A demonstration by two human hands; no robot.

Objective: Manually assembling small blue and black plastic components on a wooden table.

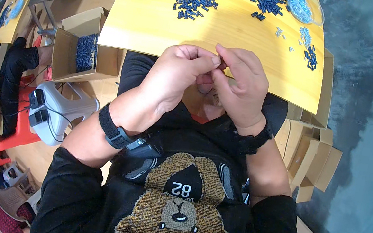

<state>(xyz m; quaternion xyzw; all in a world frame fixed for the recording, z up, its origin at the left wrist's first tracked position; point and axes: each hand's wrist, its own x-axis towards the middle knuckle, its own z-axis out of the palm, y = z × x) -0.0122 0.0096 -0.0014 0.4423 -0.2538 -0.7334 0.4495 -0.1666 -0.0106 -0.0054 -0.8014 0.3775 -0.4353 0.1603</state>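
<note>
Yellow worktop (137,24) bears piles of small dark parts (195,2); at its near edge, left hand (179,68) and right hand (245,84) meet, fingers (208,64) pinched around a small dark piece (223,64), mostly hidden.

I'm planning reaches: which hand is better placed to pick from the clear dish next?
Likely the right hand: it is nearer the clear dish, while the left hand sits farther left, though both look occupied.

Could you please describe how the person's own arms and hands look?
The left hand and right hand are bare, without gloves. A black strap with a dark buckle circles the left forearm; another dark band circles the right wrist. Both black sleeves end near the elbows.
</note>
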